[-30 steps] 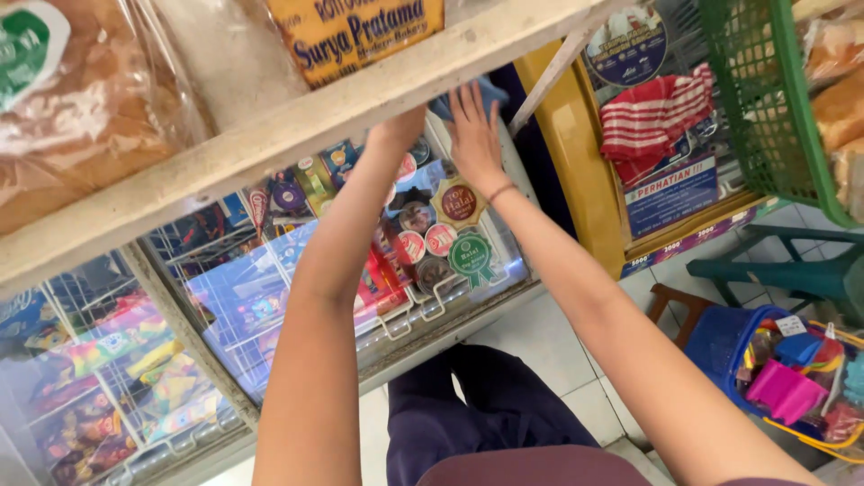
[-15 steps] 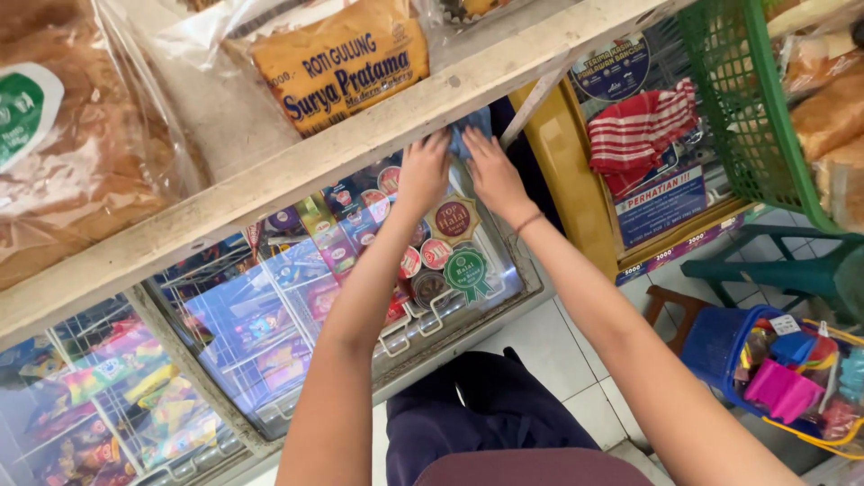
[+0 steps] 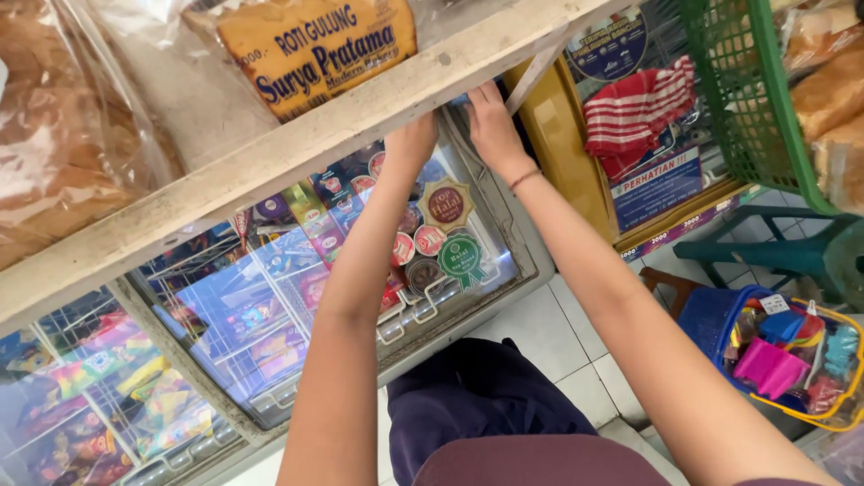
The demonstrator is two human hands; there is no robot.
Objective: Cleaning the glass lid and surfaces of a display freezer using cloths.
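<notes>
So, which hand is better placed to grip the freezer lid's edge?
Probably the right hand: it reaches the edge of the freezer lid; the left hand sits over its glass, under the shelf.

Both bare arms stretch forward and up from the bottom of the head view, nearly straight at the elbows. The left hand [image 3: 412,142] is raised with its fingers hidden from view, only the wrist and the heel of the hand showing. Just beside it, the right hand [image 3: 490,126] shows its back, fingers extended upward and partly hidden. A thin band circles the right wrist. The two hands sit close together, not touching.
</notes>
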